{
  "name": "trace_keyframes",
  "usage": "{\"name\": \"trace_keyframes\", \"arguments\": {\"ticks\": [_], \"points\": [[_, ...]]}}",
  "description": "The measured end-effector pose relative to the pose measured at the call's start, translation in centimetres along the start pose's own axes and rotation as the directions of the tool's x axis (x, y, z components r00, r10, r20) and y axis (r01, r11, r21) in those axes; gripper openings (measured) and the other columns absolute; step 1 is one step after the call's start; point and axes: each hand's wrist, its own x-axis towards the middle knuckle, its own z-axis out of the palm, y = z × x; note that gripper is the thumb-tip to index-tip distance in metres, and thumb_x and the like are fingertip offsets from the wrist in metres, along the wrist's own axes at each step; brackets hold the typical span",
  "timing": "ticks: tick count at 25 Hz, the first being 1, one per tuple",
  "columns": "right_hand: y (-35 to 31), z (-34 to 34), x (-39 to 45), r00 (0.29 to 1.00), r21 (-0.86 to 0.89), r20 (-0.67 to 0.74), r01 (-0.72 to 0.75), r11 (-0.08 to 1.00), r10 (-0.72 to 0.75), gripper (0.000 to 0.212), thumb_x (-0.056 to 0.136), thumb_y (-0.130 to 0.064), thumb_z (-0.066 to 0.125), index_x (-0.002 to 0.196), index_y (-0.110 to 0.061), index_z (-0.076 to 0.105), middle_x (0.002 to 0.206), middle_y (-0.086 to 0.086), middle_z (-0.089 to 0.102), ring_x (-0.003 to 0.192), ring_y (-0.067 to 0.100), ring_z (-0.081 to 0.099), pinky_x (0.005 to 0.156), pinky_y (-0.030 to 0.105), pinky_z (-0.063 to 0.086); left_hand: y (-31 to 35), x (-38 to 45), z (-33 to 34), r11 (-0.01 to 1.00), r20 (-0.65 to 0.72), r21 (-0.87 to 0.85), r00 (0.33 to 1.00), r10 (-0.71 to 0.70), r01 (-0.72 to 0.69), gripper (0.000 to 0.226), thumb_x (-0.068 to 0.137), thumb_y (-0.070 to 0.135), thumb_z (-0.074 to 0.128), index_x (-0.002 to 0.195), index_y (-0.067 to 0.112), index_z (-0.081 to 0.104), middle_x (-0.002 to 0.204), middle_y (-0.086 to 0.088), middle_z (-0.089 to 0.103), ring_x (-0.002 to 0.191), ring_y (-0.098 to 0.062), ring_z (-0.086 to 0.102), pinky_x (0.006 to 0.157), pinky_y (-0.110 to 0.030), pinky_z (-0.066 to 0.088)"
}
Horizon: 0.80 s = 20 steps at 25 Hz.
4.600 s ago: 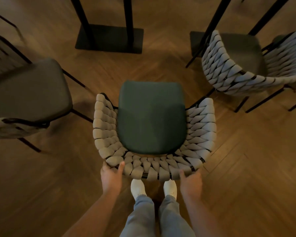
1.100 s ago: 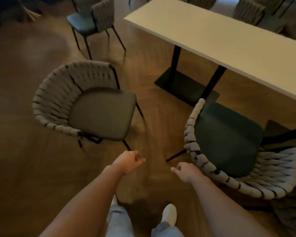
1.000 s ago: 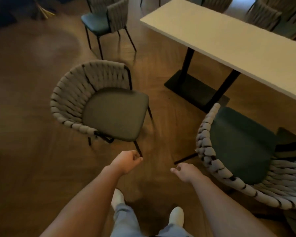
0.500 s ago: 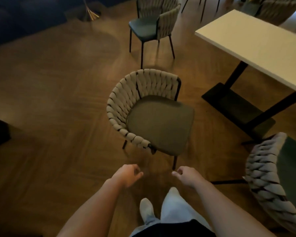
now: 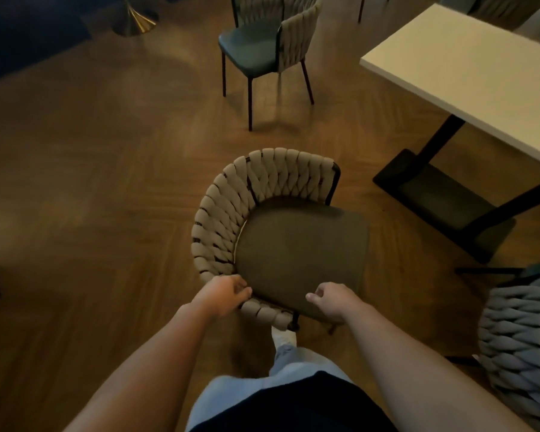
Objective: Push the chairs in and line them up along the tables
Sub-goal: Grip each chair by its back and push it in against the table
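The woven chair is gripped at its rim by the left hand and at its seat edge by the right hand; it is not yet pushed in to the table; a far chair is also left.

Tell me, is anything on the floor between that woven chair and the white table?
Nothing visible. Bare wood floor lies between the woven chair and the white table; only the table's own black base sits there. The left hand and right hand are already at the chair.
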Motion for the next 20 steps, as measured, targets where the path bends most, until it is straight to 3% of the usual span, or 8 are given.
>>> {"name": "trace_keyframes", "arguments": {"ticks": [10, 15, 20], "points": [[-6.3, -3.4, 5.1, 0.985, 0.189, -0.049, -0.152, 0.97, 0.164, 0.047, 0.101, -0.055, 0.049, 0.13, -0.02, 0.058, 0.126, 0.003, 0.064, 0.11, 0.021, 0.06, 0.093, 0.037, 0.051, -1.5, 12.9, -11.6, 0.928, 0.202, 0.3, 0.965, 0.165, -0.221, 0.03, 0.101, 0.05, 0.053, 0.119, 0.028, 0.063, 0.101, 0.009, 0.068, 0.089, -0.005, 0.065, 0.083, -0.028, 0.059], [-11.4, -0.7, 4.5, 0.931, 0.416, -0.079, -0.295, 0.86, 0.357, 0.043, 0.101, -0.057, 0.047, 0.12, -0.02, 0.061, 0.113, 0.002, 0.064, 0.1, 0.021, 0.059, 0.088, 0.038, 0.049, -2.8, 19.1, -17.2, 0.746, 0.412, 0.451, 0.856, 0.313, -0.489, 0.031, 0.102, 0.047, 0.051, 0.123, 0.028, 0.062, 0.105, 0.009, 0.069, 0.093, -0.005, 0.065, 0.089, -0.031, 0.057], [-18.6, 3.9, 2.9, 0.878, 0.618, -0.11, -0.307, 0.724, 0.466, 0.04, 0.099, -0.058, 0.05, 0.112, -0.022, 0.064, 0.107, -0.001, 0.064, 0.1, 0.019, 0.059, 0.086, 0.037, 0.05, -3.3, 21.6, -21.0, 0.535, 0.594, 0.5, 0.719, 0.361, -0.681, 0.039, 0.103, 0.051, 0.047, 0.13, 0.025, 0.06, 0.113, 0.005, 0.067, 0.099, -0.011, 0.062, 0.091, -0.033, 0.054]]}}
